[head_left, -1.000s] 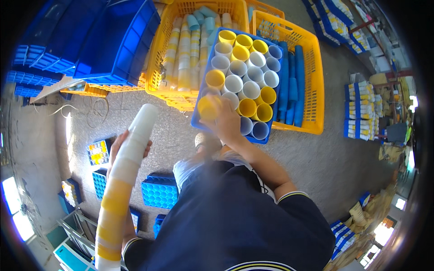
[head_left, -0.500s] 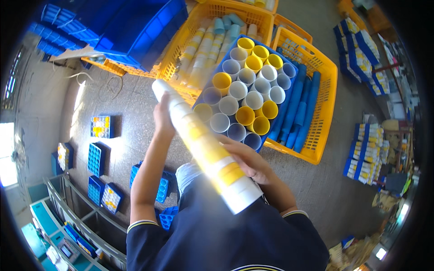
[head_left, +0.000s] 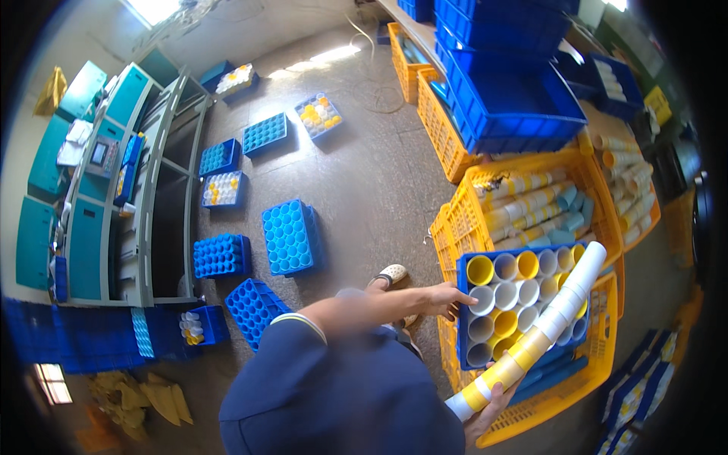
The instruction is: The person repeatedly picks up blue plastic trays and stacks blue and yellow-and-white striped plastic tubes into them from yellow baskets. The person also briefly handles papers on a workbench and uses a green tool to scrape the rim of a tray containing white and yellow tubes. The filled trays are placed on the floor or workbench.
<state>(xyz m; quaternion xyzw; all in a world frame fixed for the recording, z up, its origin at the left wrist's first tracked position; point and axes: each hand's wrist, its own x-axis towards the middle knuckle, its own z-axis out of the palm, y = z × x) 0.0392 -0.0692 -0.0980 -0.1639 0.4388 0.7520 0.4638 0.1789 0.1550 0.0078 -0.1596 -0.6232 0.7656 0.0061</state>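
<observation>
A long stack of nested white and yellow cups [head_left: 540,334] slants over the right part of the blue crate [head_left: 461,326]. My right hand [head_left: 491,408] is closed around the stack near its lower end. My left hand [head_left: 447,299] reaches out to the crate's left rim with its fingers stretched, holding nothing; whether the fingertips touch a cup there I cannot tell. Upright in the crate stand rows of white cups [head_left: 504,295] and yellow cups [head_left: 479,270], mouths up. The stack hides part of the rows. Beneath the crate is a yellow basket [head_left: 557,409] with blue cup stacks [head_left: 557,365] in it.
Beyond the crate, another yellow basket [head_left: 470,193] holds more cup stacks. Empty blue bins [head_left: 523,114] are piled at the far right. On the floor to the left are several blue crates of cups [head_left: 288,237]. A teal machine [head_left: 81,227] stands at the left.
My view has swung left, so the crate now appears at the right. My left hand has let go of the stack's upper end and moved to the crate's rim; my right hand keeps the stack.
</observation>
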